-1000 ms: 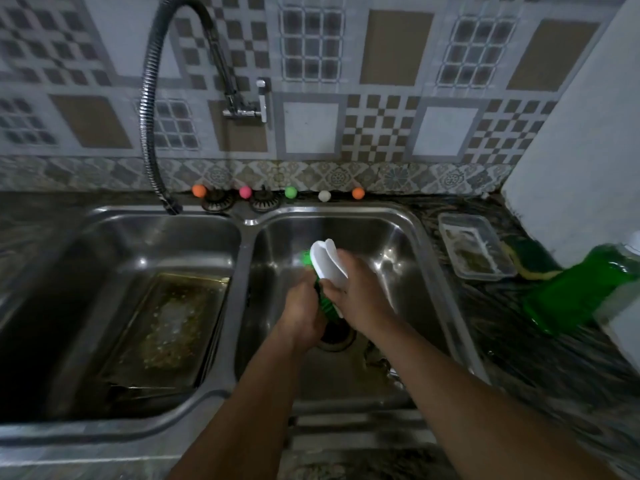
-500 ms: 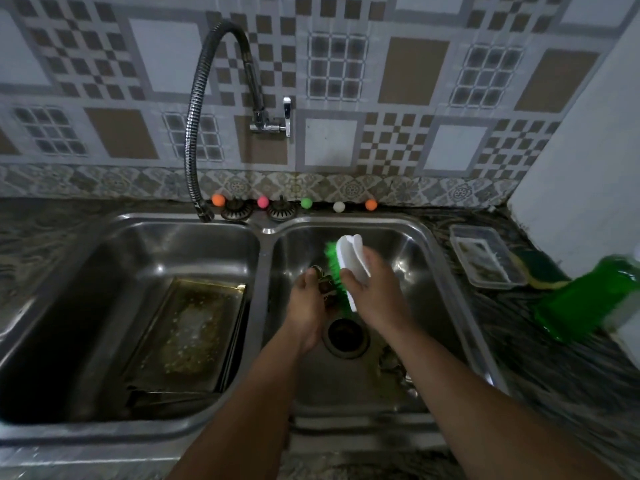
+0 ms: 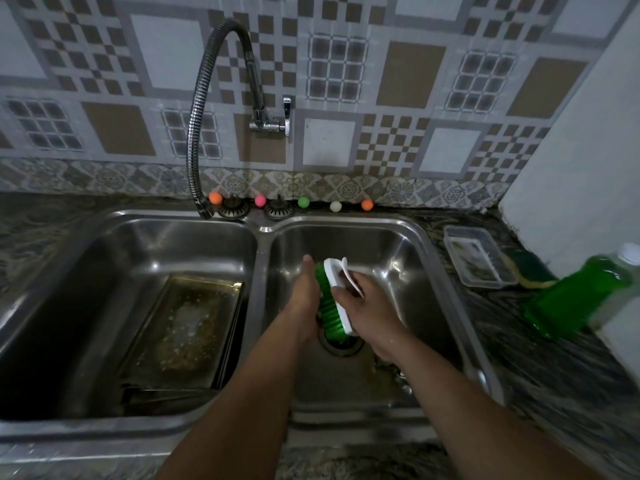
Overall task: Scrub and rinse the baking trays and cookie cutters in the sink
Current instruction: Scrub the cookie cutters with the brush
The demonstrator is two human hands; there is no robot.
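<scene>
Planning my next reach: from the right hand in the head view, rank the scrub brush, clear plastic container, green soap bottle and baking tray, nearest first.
1. Scrub brush: gripped in the right hand.
2. Clear plastic container: counter, to its right.
3. Baking tray in the left basin and green soap bottle far right: too close to call.
</scene>
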